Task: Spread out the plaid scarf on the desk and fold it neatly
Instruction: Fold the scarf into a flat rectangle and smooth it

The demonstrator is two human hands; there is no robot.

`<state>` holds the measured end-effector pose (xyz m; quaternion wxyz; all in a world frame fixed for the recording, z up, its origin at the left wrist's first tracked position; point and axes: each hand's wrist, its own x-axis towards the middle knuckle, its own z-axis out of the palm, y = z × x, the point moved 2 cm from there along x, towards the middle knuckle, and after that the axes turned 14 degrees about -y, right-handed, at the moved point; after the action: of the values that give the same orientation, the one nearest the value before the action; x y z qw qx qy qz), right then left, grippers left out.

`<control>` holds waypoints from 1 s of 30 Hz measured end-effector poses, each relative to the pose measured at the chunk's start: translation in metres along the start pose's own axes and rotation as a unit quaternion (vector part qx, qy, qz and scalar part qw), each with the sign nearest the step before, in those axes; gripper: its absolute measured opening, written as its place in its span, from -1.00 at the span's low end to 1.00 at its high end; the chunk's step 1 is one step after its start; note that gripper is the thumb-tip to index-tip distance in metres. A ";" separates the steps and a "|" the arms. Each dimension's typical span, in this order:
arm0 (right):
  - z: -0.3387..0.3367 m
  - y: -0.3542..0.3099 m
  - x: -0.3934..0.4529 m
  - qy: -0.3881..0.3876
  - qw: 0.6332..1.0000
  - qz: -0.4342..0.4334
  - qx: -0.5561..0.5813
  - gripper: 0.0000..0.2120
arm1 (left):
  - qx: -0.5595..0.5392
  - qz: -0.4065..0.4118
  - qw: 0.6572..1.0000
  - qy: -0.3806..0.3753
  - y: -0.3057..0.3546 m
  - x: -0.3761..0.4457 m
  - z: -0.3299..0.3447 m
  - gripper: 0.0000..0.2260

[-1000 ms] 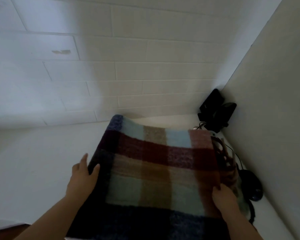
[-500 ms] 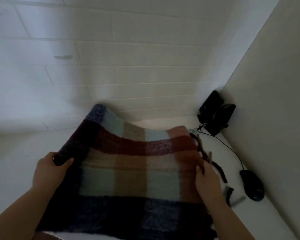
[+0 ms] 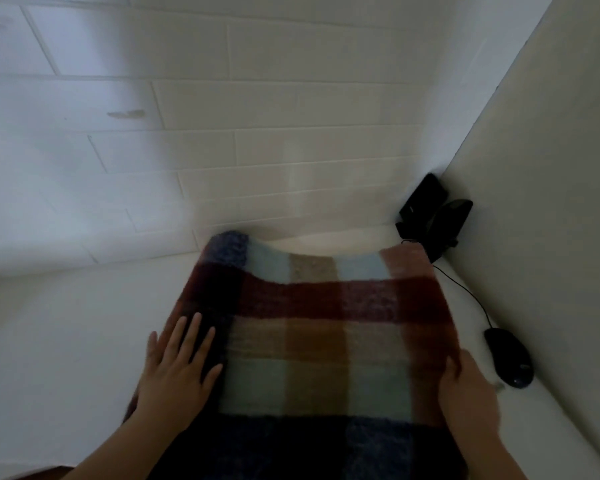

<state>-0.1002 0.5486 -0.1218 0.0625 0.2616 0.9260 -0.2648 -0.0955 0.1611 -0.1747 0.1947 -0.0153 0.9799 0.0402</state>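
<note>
The plaid scarf (image 3: 312, 341), in dark red, brown, pale blue and navy squares, lies as a broad panel on the white desk (image 3: 66, 358), its far end near the tiled wall. My left hand (image 3: 177, 372) rests flat on the scarf's left edge with fingers straight and spread. My right hand (image 3: 465, 393) is at the scarf's right edge, its fingers curled over the edge; the fingertips are hidden by fabric. The scarf's near end runs out of view at the bottom.
A black computer mouse (image 3: 508, 356) lies right of the scarf, its cable (image 3: 471, 296) running back to black devices (image 3: 433, 216) in the corner. A white partition (image 3: 551, 202) bounds the desk on the right, the tiled wall (image 3: 222, 133) behind.
My left hand let go of the scarf's left edge and now lies flat on it. The raised left side has come down. The right-side fringe is no longer visible.
</note>
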 end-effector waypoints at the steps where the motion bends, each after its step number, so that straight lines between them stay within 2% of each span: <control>1: 0.010 0.013 0.002 -0.048 0.998 0.034 0.003 -0.39 | -0.005 0.007 1.000 -0.026 0.002 0.002 0.005 -0.32; 2: 0.021 0.027 0.005 -0.092 0.994 0.059 0.016 -0.34 | -0.007 0.000 0.999 -0.042 0.001 0.004 0.010 -0.32; 4: 0.032 0.035 0.007 -0.148 0.983 0.102 0.040 -0.52 | -0.020 -0.021 0.997 -0.073 -0.006 0.006 0.021 -0.35; 5: 0.033 0.033 0.007 -0.160 0.980 0.110 0.044 -0.59 | -0.021 -0.021 0.997 -0.068 -0.010 0.007 0.022 -0.37; 7: 0.034 0.030 0.009 -0.172 0.979 0.103 0.037 -0.57 | -0.020 -0.018 0.999 -0.043 -0.019 0.009 0.021 -0.37; 8: 0.036 0.030 0.011 -0.167 0.980 0.097 0.039 -0.54 | -0.036 -0.023 0.998 -0.045 -0.023 0.011 0.018 -0.35; 10: 0.034 0.026 0.009 -0.077 0.995 0.056 0.006 -0.42 | -0.118 -0.041 0.992 -0.035 -0.028 0.010 0.007 -0.38; 12: 0.038 0.006 -0.008 0.002 0.996 -0.048 -0.072 -0.38 | -0.220 -0.102 0.970 0.029 -0.031 0.005 -0.008 -0.38; 13: 0.043 -0.011 -0.021 0.003 0.989 -0.102 -0.105 -0.35 | -0.264 -0.143 0.953 0.034 -0.034 0.003 -0.013 -0.34; 15: 0.061 -0.043 -0.052 -0.059 0.967 -0.185 -0.166 -0.31 | -0.363 -0.190 0.912 -0.012 -0.037 0.002 -0.024 -0.33; 17: 0.090 -0.061 -0.076 -0.150 0.933 -0.241 -0.222 -0.34 | -0.462 -0.205 0.861 -0.057 -0.042 0.002 -0.028 -0.53; 19: 0.120 -0.058 -0.088 -0.285 0.901 -0.220 -0.242 -0.30 | -0.530 -0.198 0.818 -0.101 -0.050 0.002 -0.031 -0.67; 21: 0.131 -0.055 -0.088 -0.358 0.872 -0.183 -0.280 -0.22 | -0.573 -0.186 0.787 -0.134 -0.058 0.002 -0.033 -0.74; 24: 0.125 -0.071 -0.083 -0.392 0.869 -0.151 -0.261 -0.25 | -0.635 -0.142 0.745 -0.148 -0.060 0.001 -0.045 -0.73; 27: 0.122 -0.086 -0.089 -0.337 0.895 -0.204 -0.210 -0.26 | -0.678 -0.079 0.713 -0.161 -0.043 -0.001 -0.066 -0.66; 30: 0.131 -0.083 -0.092 -0.423 0.858 -0.217 -0.195 -0.25 | -0.689 0.017 0.701 -0.182 -0.001 -0.007 -0.095 -0.59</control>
<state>-0.0675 0.3791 -0.1720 0.4385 -0.1002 0.8766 -0.1709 -0.1255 0.1517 -0.0843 0.3036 -0.1214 0.6243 0.7094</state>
